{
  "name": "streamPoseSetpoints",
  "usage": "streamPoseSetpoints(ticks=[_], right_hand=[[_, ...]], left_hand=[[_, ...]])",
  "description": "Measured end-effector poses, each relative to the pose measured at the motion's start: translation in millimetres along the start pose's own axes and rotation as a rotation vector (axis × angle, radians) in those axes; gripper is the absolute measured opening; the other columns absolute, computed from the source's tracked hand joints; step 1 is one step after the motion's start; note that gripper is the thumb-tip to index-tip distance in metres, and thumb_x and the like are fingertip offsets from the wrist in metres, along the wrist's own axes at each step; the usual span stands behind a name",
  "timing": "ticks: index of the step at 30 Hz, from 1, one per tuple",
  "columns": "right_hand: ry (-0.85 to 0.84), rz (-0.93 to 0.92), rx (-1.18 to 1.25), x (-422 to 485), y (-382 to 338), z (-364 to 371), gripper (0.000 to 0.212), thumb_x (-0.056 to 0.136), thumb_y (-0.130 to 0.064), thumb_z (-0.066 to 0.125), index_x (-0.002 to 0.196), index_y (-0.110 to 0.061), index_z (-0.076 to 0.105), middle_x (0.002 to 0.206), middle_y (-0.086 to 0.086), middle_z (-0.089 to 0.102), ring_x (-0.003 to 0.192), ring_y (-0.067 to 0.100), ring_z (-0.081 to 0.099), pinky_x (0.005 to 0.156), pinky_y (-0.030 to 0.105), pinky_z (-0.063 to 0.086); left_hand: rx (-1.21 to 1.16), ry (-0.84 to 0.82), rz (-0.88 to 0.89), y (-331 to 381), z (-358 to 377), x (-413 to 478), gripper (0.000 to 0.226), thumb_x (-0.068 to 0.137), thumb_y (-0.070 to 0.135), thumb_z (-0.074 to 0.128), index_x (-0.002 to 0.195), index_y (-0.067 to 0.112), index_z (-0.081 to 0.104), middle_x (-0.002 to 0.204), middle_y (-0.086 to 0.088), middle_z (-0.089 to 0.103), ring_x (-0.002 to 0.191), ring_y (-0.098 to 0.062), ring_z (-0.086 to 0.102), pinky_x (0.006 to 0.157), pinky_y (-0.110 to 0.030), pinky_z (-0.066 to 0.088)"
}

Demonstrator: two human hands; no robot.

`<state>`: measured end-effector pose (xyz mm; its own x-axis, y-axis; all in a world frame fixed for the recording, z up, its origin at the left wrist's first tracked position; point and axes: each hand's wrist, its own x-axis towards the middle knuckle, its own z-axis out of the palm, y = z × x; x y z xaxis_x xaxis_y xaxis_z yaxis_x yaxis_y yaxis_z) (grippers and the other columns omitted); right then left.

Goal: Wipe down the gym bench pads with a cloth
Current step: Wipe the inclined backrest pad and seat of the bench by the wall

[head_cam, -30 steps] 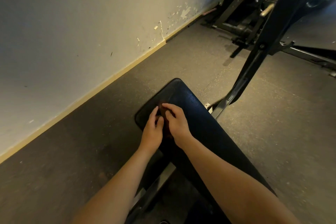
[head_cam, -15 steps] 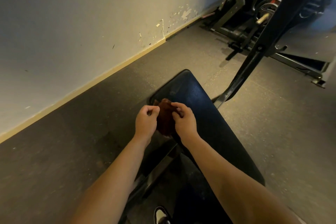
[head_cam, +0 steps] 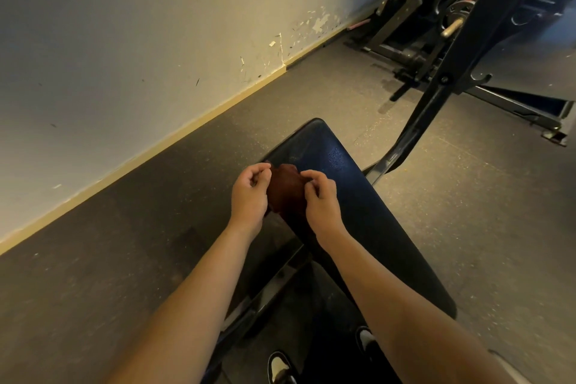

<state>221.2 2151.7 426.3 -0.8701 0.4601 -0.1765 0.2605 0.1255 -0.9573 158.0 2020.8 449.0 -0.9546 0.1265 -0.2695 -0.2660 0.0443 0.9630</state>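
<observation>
Cloth (head_cam: 285, 193) hangs pinched between left hand (head_cam: 249, 193) and right hand (head_cam: 321, 199) over the pad (head_cam: 358, 196), likely being spread for wiping.

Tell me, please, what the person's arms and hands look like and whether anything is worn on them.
The left hand and right hand are bare: no gloves, and no watch or bracelet shows at either wrist. The left forearm and right forearm are uncovered to the frame's lower edge, no sleeves in view.
</observation>
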Motion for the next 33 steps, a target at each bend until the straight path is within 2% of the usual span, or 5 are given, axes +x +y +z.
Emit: streamPoseSetpoints(ticks=[4,7,16,20,33], right_hand=[[-0.146,0.098,0.288,9,-7,-16,0.025,0.104,-0.040,0.049,0.128,-0.048,0.047,0.140,-0.003,0.034,0.120,0.019,0.047,0.084,0.033,0.055],[-0.255,0.136,0.387,19,-4,-23,0.035,0.103,-0.041,0.051,0.136,-0.049,0.044,0.142,-0.004,0.043,0.123,0.023,0.051,0.094,0.046,0.056],[-0.034,0.185,0.236,86,10,-31,0.041,0.103,-0.020,0.053,0.141,-0.034,0.050,0.141,-0.004,0.051,0.132,0.020,0.049,0.108,0.044,0.045],[0.007,0.193,0.213,110,18,-22,0.046,0.101,-0.022,0.056,0.142,-0.038,0.040,0.147,0.002,0.045,0.131,0.026,0.048,0.102,0.046,0.049],[0.091,-0.177,-0.198,187,36,5,0.031,0.098,-0.017,0.060,0.127,-0.027,0.063,0.138,-0.008,0.048,0.129,0.011,0.042,0.113,0.033,0.037]], left_hand=[[-0.008,-0.012,-0.045,2,23,4,0.021,0.104,0.031,0.055,0.118,0.030,0.070,0.121,0.002,0.066,0.112,-0.020,0.065,0.094,-0.043,0.059],[0.059,-0.039,-0.050,-2,42,7,0.024,0.105,0.032,0.052,0.121,0.030,0.069,0.120,0.006,0.066,0.113,-0.016,0.064,0.097,-0.040,0.056],[0.427,-0.047,0.055,-23,68,46,0.039,0.107,0.023,0.048,0.145,0.030,0.052,0.143,0.011,0.054,0.132,-0.005,0.047,0.108,-0.025,0.038],[0.763,-0.030,0.219,-35,57,68,0.041,0.104,0.018,0.052,0.145,0.025,0.052,0.157,0.002,0.041,0.149,-0.015,0.027,0.124,-0.039,0.023],[1.035,-0.041,0.310,-77,47,120,0.059,0.108,0.036,0.033,0.161,0.030,0.008,0.169,0.003,0.008,0.155,-0.013,-0.001,0.122,-0.039,-0.010]])
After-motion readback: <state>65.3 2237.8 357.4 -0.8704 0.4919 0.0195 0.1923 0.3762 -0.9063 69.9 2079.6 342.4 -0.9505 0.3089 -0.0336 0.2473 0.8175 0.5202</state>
